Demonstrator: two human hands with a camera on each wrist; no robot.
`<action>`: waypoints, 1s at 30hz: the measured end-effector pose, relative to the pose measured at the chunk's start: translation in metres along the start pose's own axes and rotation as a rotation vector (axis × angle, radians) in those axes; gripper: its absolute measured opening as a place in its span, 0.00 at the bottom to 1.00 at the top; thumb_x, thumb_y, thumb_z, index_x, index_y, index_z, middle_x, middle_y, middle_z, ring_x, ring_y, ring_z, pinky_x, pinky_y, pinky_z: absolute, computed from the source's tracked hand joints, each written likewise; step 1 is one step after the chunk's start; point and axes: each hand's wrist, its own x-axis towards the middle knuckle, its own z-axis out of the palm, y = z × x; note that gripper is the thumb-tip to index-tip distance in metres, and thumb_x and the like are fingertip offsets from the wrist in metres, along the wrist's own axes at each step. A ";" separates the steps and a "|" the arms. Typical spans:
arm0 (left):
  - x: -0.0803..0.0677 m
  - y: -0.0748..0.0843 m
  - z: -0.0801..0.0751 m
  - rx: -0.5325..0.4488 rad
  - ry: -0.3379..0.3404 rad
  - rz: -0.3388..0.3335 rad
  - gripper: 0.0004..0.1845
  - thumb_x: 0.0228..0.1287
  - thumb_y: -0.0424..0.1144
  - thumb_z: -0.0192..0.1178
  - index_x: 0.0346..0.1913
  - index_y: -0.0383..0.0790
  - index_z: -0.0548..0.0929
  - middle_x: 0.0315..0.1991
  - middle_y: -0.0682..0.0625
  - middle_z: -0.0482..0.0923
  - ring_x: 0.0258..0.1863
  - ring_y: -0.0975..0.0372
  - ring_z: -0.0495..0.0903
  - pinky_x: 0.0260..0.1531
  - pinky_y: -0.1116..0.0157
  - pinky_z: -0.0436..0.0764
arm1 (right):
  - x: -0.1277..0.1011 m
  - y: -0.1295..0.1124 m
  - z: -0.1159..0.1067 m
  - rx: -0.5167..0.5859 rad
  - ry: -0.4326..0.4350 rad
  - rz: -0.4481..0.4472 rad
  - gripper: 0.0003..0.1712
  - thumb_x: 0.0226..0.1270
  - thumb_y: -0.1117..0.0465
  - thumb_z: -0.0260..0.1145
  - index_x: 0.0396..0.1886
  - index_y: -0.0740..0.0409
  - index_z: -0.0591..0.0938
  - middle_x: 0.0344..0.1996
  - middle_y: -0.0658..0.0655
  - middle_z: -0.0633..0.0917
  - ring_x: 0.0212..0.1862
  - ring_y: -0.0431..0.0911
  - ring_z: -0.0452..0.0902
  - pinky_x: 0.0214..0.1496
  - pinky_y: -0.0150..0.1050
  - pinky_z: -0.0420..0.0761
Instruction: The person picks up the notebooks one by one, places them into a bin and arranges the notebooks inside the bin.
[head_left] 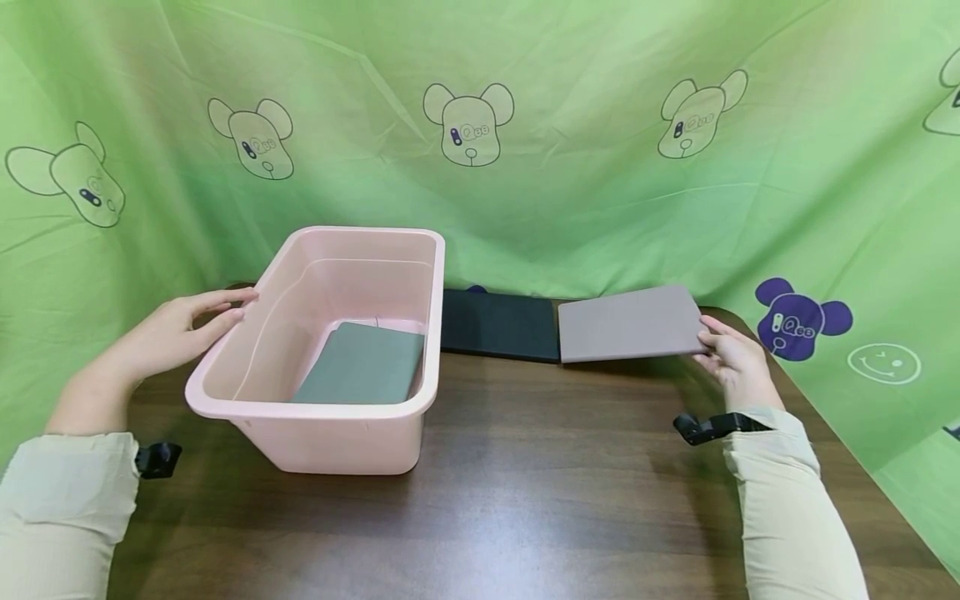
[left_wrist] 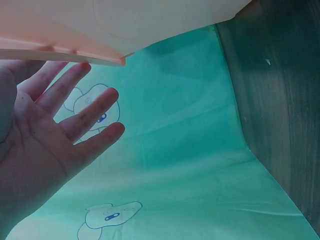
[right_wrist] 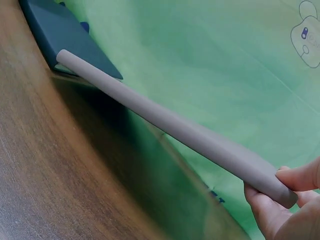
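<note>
My right hand (head_left: pixel 735 358) pinches the right end of a grey-mauve notebook (head_left: pixel 630 325) between thumb and fingers. In the right wrist view the notebook (right_wrist: pixel 165 117) is seen along its spine, tilted, its held end raised over the table. Its far end is right beside a black notebook (head_left: pixel 498 325) lying flat. At the left, fingertips of my left hand (head_left: pixel 168 329) touch the outer rim of a pink plastic bin (head_left: pixel 311 410). That hand's fingers (left_wrist: pixel 90 115) are spread and nearly straight in the left wrist view. Inside the bin lies a green notebook (head_left: pixel 363 367).
The bin stands on the left part of a dark wooden table (head_left: pixel 525 475). A green curtain (head_left: pixel 562 192) printed with bear heads hangs behind and at both sides, close to the table's back edge. Black camera straps (head_left: pixel 712 427) are on both wrists.
</note>
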 end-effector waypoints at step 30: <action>-0.001 -0.002 0.001 -0.019 -0.007 0.008 0.22 0.70 0.46 0.49 0.64 0.48 0.71 0.61 0.39 0.73 0.42 0.92 0.60 0.41 0.76 0.67 | -0.014 -0.009 0.007 0.089 -0.051 -0.019 0.24 0.68 0.75 0.49 0.26 0.52 0.87 0.23 0.53 0.86 0.26 0.43 0.82 0.26 0.34 0.82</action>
